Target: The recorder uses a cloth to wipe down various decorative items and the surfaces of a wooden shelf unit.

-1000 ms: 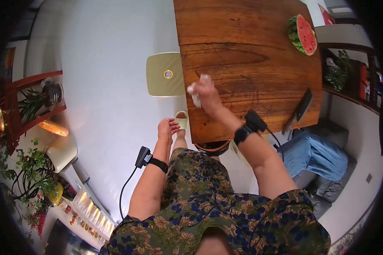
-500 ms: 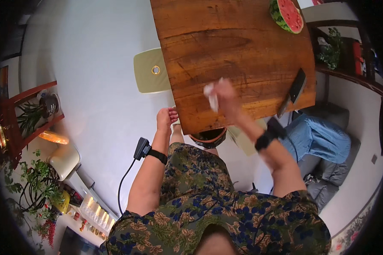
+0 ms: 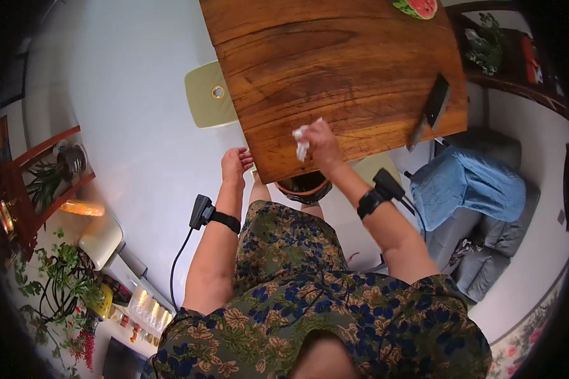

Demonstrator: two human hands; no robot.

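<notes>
My right hand (image 3: 319, 142) grips a crumpled white cloth or tissue (image 3: 300, 142) over the near left part of the wooden table (image 3: 335, 69). My left hand (image 3: 236, 163) hangs just beside the table's left edge with loosely curled, separated fingers and nothing visible in them. A large dark-bladed cleaver (image 3: 436, 99) lies near the table's right edge, its handle toward me. A cut watermelon (image 3: 415, 9) with red flesh is at the far right, partly cut off by the view's edge. Under the near edge stands a bin with a dark liner (image 3: 302, 188), partly hidden.
An olive stool (image 3: 205, 98) stands left of the table, with a pale seat (image 3: 373, 167) partly under it. A grey sofa with a blue cover (image 3: 468, 183) is on the right. Plants (image 3: 63, 278), a red wooden stand (image 3: 41, 151) and a shelf (image 3: 518, 91) line the sides.
My right hand with the white cloth has swept over the tabletop, first rightward, then back a little. The view has shifted, so the table sits higher and further left in it.
</notes>
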